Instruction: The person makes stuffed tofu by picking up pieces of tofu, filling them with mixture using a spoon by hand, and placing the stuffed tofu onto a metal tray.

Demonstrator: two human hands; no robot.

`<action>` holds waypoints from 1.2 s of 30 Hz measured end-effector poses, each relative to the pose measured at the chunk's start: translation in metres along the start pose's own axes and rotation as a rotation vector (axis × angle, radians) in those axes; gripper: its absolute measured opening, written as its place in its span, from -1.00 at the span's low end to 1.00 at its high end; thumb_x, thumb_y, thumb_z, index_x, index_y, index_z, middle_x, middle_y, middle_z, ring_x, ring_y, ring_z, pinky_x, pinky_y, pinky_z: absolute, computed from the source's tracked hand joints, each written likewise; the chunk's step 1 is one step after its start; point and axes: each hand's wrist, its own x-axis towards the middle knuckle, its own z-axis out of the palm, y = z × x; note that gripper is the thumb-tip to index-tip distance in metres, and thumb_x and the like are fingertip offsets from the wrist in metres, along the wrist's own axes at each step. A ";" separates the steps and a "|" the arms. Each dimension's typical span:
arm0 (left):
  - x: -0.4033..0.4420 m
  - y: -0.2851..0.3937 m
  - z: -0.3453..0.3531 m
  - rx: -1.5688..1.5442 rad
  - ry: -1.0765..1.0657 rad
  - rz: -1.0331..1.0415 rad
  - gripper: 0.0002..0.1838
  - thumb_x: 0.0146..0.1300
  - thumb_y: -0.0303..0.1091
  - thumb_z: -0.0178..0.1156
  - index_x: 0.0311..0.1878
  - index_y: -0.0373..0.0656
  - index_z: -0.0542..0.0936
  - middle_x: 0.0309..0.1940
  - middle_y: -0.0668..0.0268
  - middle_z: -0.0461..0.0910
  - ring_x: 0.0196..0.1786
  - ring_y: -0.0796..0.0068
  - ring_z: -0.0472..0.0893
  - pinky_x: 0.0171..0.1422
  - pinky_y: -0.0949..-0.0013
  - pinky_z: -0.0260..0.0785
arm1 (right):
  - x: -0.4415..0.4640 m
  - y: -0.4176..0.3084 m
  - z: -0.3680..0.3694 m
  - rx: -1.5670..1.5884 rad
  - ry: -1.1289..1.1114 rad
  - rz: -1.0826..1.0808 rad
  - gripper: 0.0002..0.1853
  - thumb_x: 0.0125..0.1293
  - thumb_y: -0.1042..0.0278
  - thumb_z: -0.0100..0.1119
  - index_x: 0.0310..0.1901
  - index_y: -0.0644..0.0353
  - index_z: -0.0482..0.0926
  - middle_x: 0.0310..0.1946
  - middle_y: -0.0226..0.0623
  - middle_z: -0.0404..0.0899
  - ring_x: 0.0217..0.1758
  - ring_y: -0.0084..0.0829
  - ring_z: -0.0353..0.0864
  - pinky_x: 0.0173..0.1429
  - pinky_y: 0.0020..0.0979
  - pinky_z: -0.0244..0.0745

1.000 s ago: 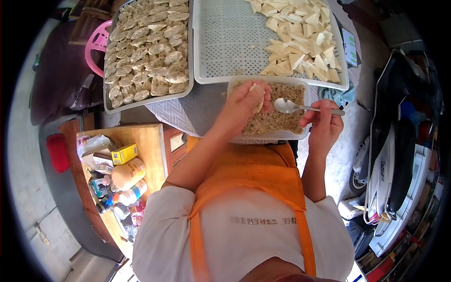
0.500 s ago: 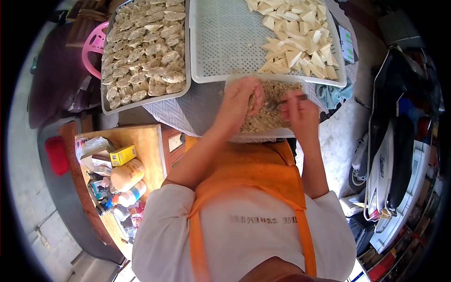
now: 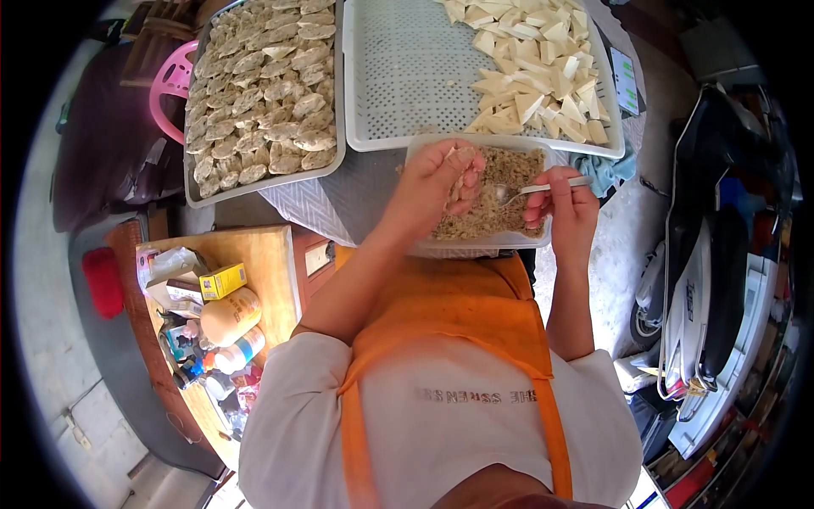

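My left hand is closed around a pale tofu piece with brownish minced filling on it, mostly covered by the fingers. A metal spoon is gripped in my right hand, its bowl pointing left toward my left hand. Both hands are over a clear plastic container of crumbly minced filling. Behind it, pale triangular tofu pieces are heaped on the right side of a white perforated tray. At the left, a metal tray holds rows of filled pieces.
A teal cloth and a phone-like screen lie by the white tray's right edge. A wooden side table at lower left carries bottles and a yellow box. A pink chair back stands beyond the metal tray.
My right hand has moved slightly right and down, and the spoon has turned so its handle points right. My left hand has tilted open a little, showing more of the tofu piece.
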 end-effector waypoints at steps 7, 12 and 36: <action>0.001 -0.006 -0.010 0.149 0.118 0.041 -0.77 0.46 -0.20 -0.07 -0.15 -0.15 0.46 -0.43 0.37 0.47 -0.41 0.55 0.44 -0.34 0.51 0.25 | -0.003 -0.011 0.007 0.036 0.098 -0.034 -0.74 0.46 0.28 -0.03 -0.32 0.27 0.51 -0.63 -0.33 0.51 -0.69 -0.57 0.48 -0.62 -0.58 0.38; -0.003 -0.002 0.012 0.509 0.154 0.030 -0.82 0.42 -0.27 -0.01 -0.05 -0.12 0.46 -0.39 0.42 0.47 -0.34 0.65 0.45 -0.34 0.56 0.27 | -0.009 -0.014 0.027 -0.160 0.104 -0.356 -0.81 0.40 0.43 0.01 -0.35 0.32 0.52 -0.66 -0.35 0.50 -0.67 -0.59 0.51 -0.63 -0.58 0.38; 0.004 -0.005 -0.003 0.095 0.188 0.016 -0.47 0.49 0.12 -0.37 0.00 -0.15 0.40 -0.03 0.26 0.42 0.01 0.37 0.45 0.06 0.15 0.38 | -0.009 -0.014 0.047 -0.211 0.098 -0.327 -0.80 0.45 0.41 -0.08 -0.24 0.33 0.52 -0.57 -0.32 0.57 -0.62 -0.58 0.54 -0.52 -0.57 0.47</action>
